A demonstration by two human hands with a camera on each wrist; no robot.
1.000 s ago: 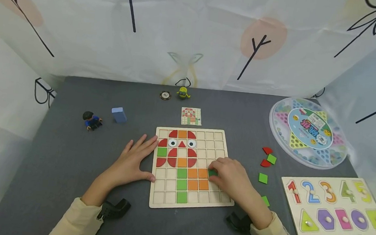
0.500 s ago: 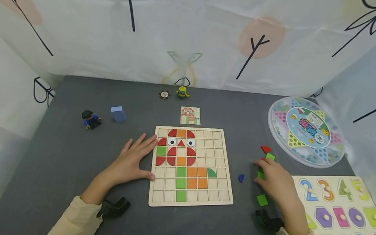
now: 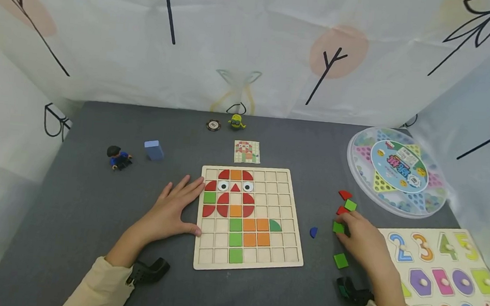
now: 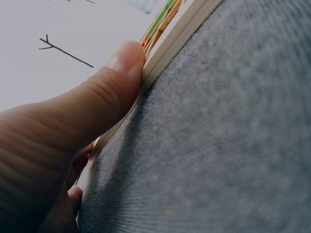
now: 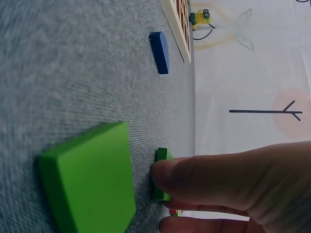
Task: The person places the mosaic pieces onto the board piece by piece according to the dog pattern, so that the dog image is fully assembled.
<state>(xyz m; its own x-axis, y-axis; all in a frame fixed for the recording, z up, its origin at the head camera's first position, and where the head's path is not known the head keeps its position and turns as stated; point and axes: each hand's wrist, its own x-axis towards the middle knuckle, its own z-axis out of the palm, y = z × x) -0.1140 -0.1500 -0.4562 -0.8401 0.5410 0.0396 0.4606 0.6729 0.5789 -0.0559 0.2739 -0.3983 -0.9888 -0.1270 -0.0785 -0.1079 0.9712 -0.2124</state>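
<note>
A wooden grid board [image 3: 271,187] lies mid-table, partly filled with red, orange and green tiles and two eye tiles. My left hand [image 3: 170,209] rests against its left edge, fingers spread; in the left wrist view the thumb [image 4: 104,92] presses the board's rim [image 4: 170,51]. To the right of the board, my right hand [image 3: 366,241] pinches a green square tile [image 3: 338,227] between thumb and index finger, low at the table. In the right wrist view the thumb lies over this tile [image 5: 163,155], and the far fingertip is hidden.
Nearby lie another green square tile [image 3: 341,261], a blue tile [image 3: 313,232], red tiles [image 3: 345,195] and a further green tile [image 3: 350,205]. A number puzzle board [image 3: 428,278] and round game box [image 3: 396,171] stand right. Behind the grid board lies a pattern card [image 3: 247,152].
My right hand has left a dark green quarter-round tile in the grid board and moved right to the loose tiles, now pinching a green square. The left hand stays put.
</note>
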